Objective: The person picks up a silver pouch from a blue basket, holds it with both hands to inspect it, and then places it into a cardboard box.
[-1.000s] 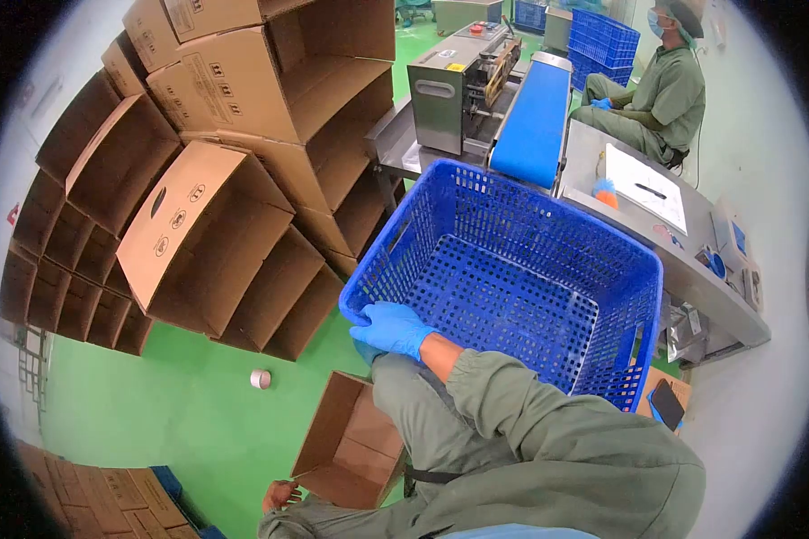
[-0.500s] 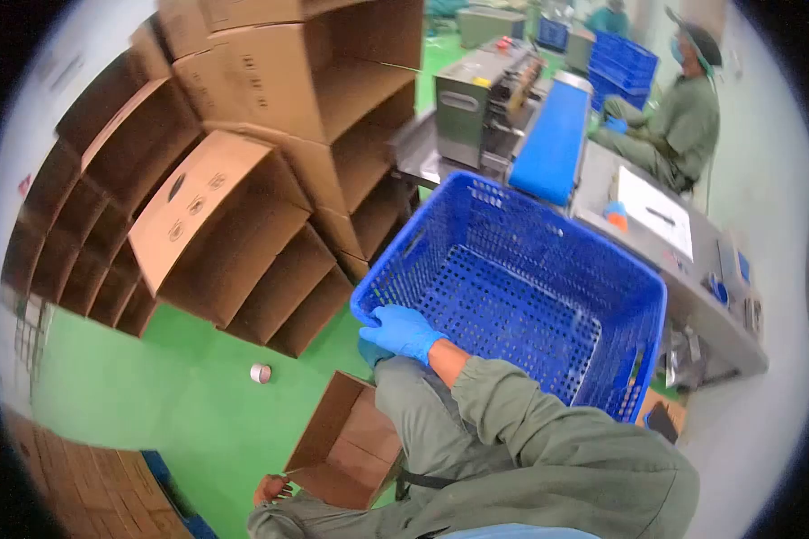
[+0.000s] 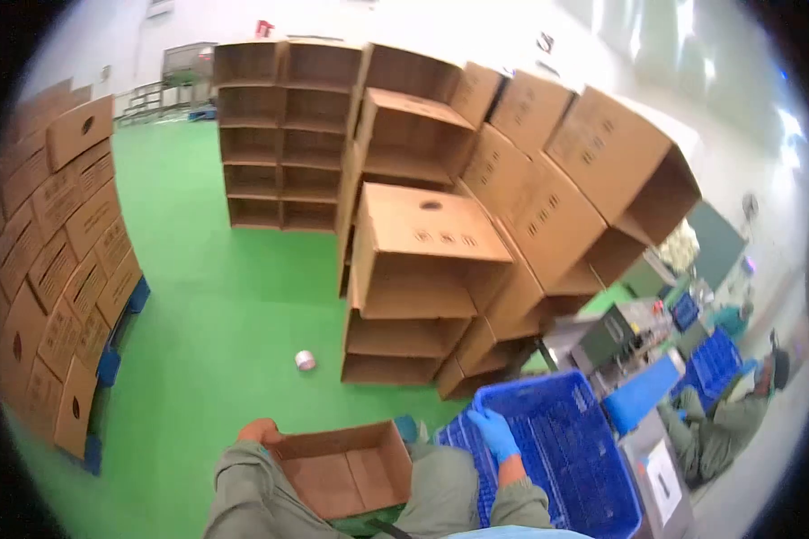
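My left hand (image 3: 261, 433), bare, is at the left back corner of an open, empty cardboard box (image 3: 355, 481), its fingers closed on the edge. The box lies low in front of me, beside my leg. My right hand (image 3: 496, 437), in a blue glove, grips the left rim of a blue plastic crate (image 3: 566, 431). No items show inside the crate, which stands at the end of a blue conveyor belt (image 3: 640, 395).
Stacked open cartons (image 3: 431, 234) rise ahead. Closed cartons stand on a blue pallet (image 3: 110, 364) at the left. A tape roll (image 3: 306, 360) lies on the green floor. A seated co-worker (image 3: 728, 422) is at the right, beside blue crates (image 3: 715, 364).
The view has swung left and up, showing more cartons and floor. My left hand, earlier beside the cardboard box with fingers apart, is now on its edge. My right hand stays at the crate rim.
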